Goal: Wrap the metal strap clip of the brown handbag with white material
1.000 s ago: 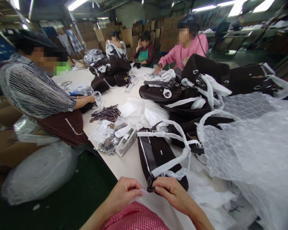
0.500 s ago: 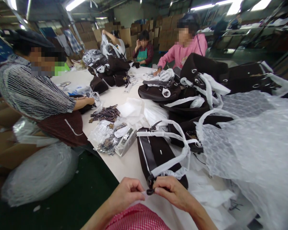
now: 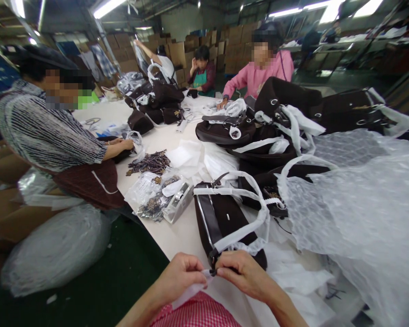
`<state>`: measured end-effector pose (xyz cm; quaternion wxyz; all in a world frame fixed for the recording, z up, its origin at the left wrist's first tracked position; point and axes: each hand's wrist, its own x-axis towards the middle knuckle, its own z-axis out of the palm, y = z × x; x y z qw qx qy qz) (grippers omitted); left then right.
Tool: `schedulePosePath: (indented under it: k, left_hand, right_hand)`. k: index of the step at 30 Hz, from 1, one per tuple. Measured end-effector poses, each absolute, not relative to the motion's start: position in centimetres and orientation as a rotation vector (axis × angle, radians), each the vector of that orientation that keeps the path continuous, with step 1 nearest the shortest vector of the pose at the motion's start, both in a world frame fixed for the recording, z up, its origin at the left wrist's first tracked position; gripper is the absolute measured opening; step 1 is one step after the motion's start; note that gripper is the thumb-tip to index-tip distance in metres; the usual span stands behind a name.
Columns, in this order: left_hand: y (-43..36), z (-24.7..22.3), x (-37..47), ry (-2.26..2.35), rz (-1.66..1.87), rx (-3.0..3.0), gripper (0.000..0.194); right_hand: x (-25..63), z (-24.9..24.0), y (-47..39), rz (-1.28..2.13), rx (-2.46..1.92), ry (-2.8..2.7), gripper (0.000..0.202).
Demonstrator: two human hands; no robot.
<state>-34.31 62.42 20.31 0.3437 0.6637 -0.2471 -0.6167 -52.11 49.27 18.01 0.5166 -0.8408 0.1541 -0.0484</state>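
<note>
A dark brown handbag (image 3: 231, 217) lies on the table in front of me, its handles wrapped in white paper. At its near end, my right hand (image 3: 240, 271) pinches a small dark strap end (image 3: 212, 272). My left hand (image 3: 186, 274) is closed on a piece of thin white wrapping paper (image 3: 187, 293), which hangs down toward my checked clothing. The fingertips of both hands are close together, with the strap end and the paper's edge between them. Fingers partly hide where paper and strap meet.
A tape dispenser (image 3: 179, 200) and a pile of dark beaded charms (image 3: 150, 162) lie left of the bag. More brown bags (image 3: 225, 129) and bubble wrap (image 3: 361, 204) fill the right. A co-worker in stripes (image 3: 51, 122) stands left; others work at the table's far side.
The dark strap end shows less now, more covered by my right fingers. The white paper at my left hand hangs lower and more in view. The handbag stays in place.
</note>
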Motion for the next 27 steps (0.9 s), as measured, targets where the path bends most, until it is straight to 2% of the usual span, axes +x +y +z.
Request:
schedulePosePath:
  k: [10,16,19,23,27]
  left_hand:
    - [62.6,19.8,-35.2,-0.516,-1.670,1.716,0.035]
    - [61.8,19.6,-36.5,-0.557,-1.660,1.787,0.026]
    - [61.7,19.5,-36.8,-0.625,-1.647,1.810,0.023]
    - [62.0,20.1,-36.0,-0.616,-1.803,1.733,0.025]
    - [62.4,20.8,-34.9,-0.558,-1.885,1.696,0.025]
  right_hand:
    - [-51.7,18.8,50.1,-0.061,-2.281,0.451,0.017]
    - [-51.4,18.8,50.4,0.023,-2.344,0.472,0.013]
    - [-51.4,18.9,50.0,0.016,-2.267,0.441,0.013]
    - [-51.9,19.3,48.8,-0.017,-1.998,0.329,0.027]
    - [-52.1,18.8,48.1,-0.065,-1.944,0.214,0.022]
